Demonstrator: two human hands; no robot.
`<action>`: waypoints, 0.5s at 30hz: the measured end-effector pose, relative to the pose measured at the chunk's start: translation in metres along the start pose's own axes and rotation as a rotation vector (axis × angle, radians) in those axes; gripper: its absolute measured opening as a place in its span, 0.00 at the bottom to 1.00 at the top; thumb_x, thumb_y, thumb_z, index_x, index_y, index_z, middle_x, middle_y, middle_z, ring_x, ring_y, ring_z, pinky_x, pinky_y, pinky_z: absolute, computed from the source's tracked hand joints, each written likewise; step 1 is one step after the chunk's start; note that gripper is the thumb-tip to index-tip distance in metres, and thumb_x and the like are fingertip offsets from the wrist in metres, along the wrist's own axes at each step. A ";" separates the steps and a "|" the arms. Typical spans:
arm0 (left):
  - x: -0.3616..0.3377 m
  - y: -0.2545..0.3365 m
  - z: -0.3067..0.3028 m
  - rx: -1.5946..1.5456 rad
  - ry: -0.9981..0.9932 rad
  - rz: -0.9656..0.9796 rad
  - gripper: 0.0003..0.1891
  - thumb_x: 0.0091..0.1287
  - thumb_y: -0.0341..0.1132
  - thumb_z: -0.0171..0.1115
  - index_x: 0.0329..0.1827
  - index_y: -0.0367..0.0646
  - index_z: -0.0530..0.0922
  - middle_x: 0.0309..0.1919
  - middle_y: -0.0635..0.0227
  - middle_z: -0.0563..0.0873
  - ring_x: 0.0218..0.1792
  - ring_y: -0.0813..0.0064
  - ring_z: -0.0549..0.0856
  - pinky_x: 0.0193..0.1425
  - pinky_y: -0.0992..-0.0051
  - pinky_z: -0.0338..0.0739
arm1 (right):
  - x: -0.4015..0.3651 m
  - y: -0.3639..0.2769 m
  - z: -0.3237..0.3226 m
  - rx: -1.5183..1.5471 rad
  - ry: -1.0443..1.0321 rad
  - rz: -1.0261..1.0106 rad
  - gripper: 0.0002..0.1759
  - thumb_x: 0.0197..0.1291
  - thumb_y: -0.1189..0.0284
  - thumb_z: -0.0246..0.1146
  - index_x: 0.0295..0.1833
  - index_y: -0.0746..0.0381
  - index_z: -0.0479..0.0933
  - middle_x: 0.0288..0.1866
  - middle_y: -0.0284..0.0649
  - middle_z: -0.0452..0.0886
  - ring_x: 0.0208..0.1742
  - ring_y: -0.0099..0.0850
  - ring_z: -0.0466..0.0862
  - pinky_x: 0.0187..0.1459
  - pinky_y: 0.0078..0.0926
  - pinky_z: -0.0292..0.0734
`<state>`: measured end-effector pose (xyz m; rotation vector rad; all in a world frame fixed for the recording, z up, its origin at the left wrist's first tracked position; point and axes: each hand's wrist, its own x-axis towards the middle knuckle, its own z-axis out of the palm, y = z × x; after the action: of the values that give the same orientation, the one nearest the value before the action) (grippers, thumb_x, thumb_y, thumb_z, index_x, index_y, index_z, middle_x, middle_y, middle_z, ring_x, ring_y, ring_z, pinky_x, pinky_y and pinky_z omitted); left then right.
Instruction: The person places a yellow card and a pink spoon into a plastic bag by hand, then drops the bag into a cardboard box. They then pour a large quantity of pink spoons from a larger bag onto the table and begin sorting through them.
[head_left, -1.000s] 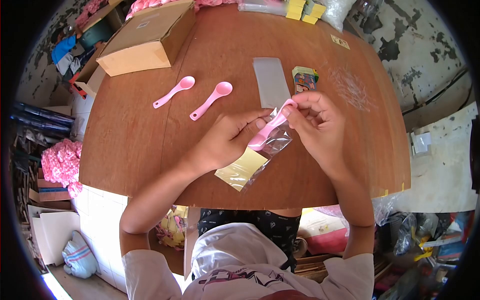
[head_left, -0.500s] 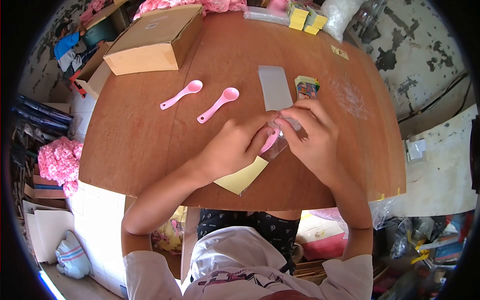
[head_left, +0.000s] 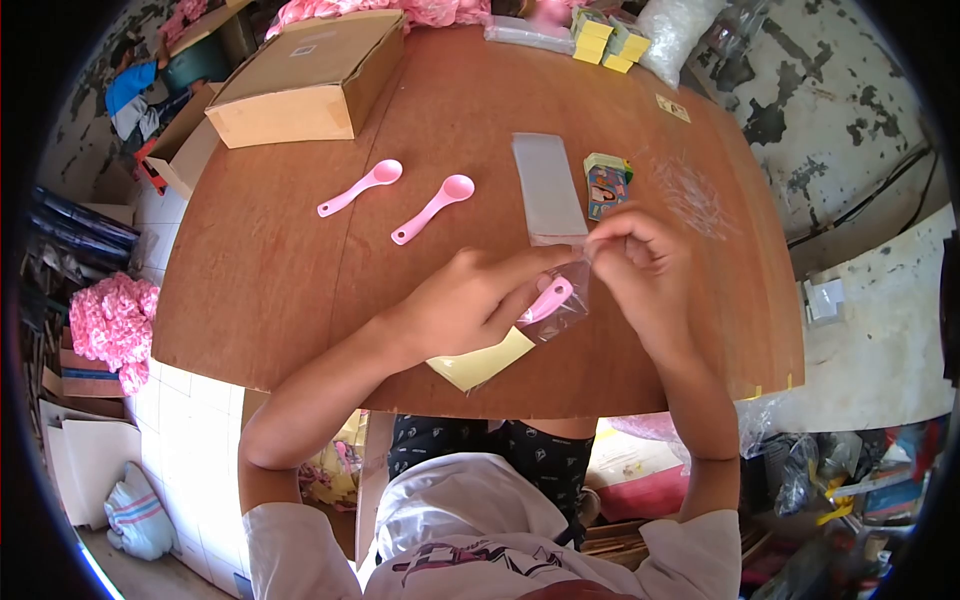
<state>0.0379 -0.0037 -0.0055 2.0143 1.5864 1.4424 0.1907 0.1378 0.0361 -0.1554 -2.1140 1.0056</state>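
Note:
My left hand (head_left: 475, 300) is closed round a pink spoon (head_left: 550, 299), whose holed handle end shows inside a clear plastic bag (head_left: 571, 322). The spoon's bowl is hidden by my fingers. At the bag's upper edge, my right hand (head_left: 645, 262) pinches the film between thumb and finger. Beneath my left hand lies a pale yellow sheet (head_left: 485, 362). Two more pink spoons, a left one (head_left: 362, 188) and a right one (head_left: 433, 209), rest on the table. A stack of clear plastic bags (head_left: 548, 185) lies beyond my hands, beside a small stack of printed cards (head_left: 607, 188).
A cardboard box (head_left: 305, 80) stands at the back left of the brown table (head_left: 270, 290). Yellow card bundles (head_left: 608, 42) and a white plastic sack (head_left: 678, 35) line the far edge. Thin clear strips (head_left: 692, 198) lie at right. A person (head_left: 135, 95) is at the far left.
My right hand has moved slightly right from my left, drawing the bag's edge. The spoon's handle end now shows more fully inside the bag. The loose spoons have stayed put.

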 end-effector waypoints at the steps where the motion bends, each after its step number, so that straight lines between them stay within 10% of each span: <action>1: 0.000 0.003 -0.001 -0.106 0.055 0.025 0.19 0.71 0.25 0.57 0.65 0.41 0.76 0.25 0.51 0.84 0.20 0.64 0.85 0.27 0.69 0.78 | 0.000 -0.007 -0.006 0.212 0.081 0.223 0.02 0.56 0.82 0.63 0.35 0.66 0.80 0.32 0.34 0.79 0.27 0.18 0.76 0.31 0.17 0.72; 3: 0.000 0.009 -0.007 -0.203 0.127 0.019 0.20 0.73 0.24 0.56 0.67 0.40 0.75 0.29 0.60 0.86 0.24 0.82 0.82 0.31 0.77 0.77 | 0.003 -0.004 -0.026 0.510 0.156 0.372 0.05 0.59 0.75 0.61 0.38 0.65 0.79 0.32 0.37 0.80 0.26 0.23 0.76 0.31 0.22 0.73; 9: 0.003 0.007 -0.009 -0.385 0.344 -0.099 0.16 0.77 0.26 0.52 0.66 0.34 0.74 0.29 0.70 0.84 0.29 0.86 0.81 0.33 0.82 0.74 | 0.038 0.080 -0.158 1.107 -0.093 0.300 0.09 0.60 0.70 0.61 0.44 0.59 0.81 0.40 0.40 0.84 0.31 0.30 0.80 0.35 0.30 0.76; 11: 0.005 0.014 -0.014 -0.338 0.318 -0.142 0.16 0.77 0.26 0.52 0.65 0.34 0.74 0.29 0.68 0.84 0.27 0.84 0.80 0.32 0.81 0.74 | 0.041 0.139 -0.186 -0.132 0.058 0.732 0.14 0.61 0.70 0.62 0.52 0.58 0.82 0.44 0.40 0.85 0.38 0.31 0.85 0.39 0.31 0.79; 15: 0.004 0.008 -0.009 -0.231 0.338 -0.093 0.16 0.77 0.26 0.52 0.65 0.34 0.75 0.30 0.67 0.83 0.31 0.81 0.86 0.34 0.79 0.79 | 0.007 0.169 -0.182 -1.038 0.223 0.443 0.20 0.62 0.72 0.63 0.60 0.60 0.80 0.49 0.38 0.86 0.47 0.29 0.87 0.44 0.28 0.82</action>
<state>0.0359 -0.0071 0.0062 1.6130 1.5212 1.9070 0.2770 0.3666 -0.0078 -1.2133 -2.2228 -0.0041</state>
